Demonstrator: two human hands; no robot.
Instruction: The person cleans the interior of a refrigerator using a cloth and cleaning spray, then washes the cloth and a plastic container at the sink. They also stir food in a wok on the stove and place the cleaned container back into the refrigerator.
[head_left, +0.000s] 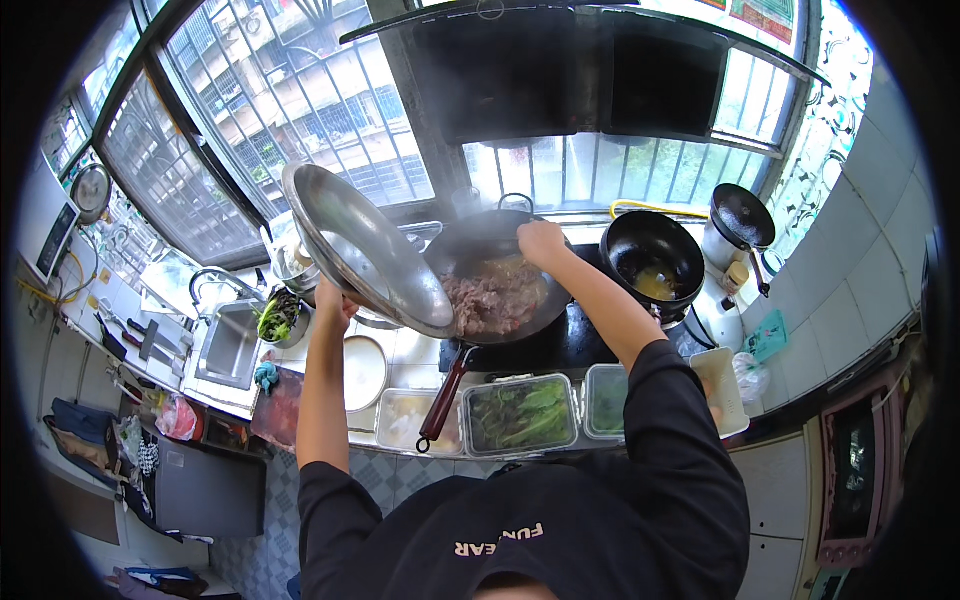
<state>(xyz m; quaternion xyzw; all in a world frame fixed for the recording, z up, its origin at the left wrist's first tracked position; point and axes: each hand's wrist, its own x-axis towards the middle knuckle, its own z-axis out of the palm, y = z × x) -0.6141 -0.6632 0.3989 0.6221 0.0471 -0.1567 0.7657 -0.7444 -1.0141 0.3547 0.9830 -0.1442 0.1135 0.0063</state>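
My left hand (334, 304) grips a large dished metal vessel (367, 240), a lid or a basin; I cannot tell which. It is tilted with its lower rim at the near left side of a wok (517, 330). Sliced, browned meat (487, 304) with some liquid and small red bits lies in the wok. My right hand (541, 246) is curled above the wok's far right rim. Whether its fingers hold anything is hidden. The wok's dark red handle (444, 397) points toward me, untouched. Steam rises behind the wok.
A deep black pan (652, 251) with yellowish liquid stands right of the wok. Along the near counter edge are a box of leafy greens (520, 416), another lidded box (418, 421) and a white basket (720, 394). At left are a sink (229, 345), knives (150, 341) and a pot of greens (281, 319).
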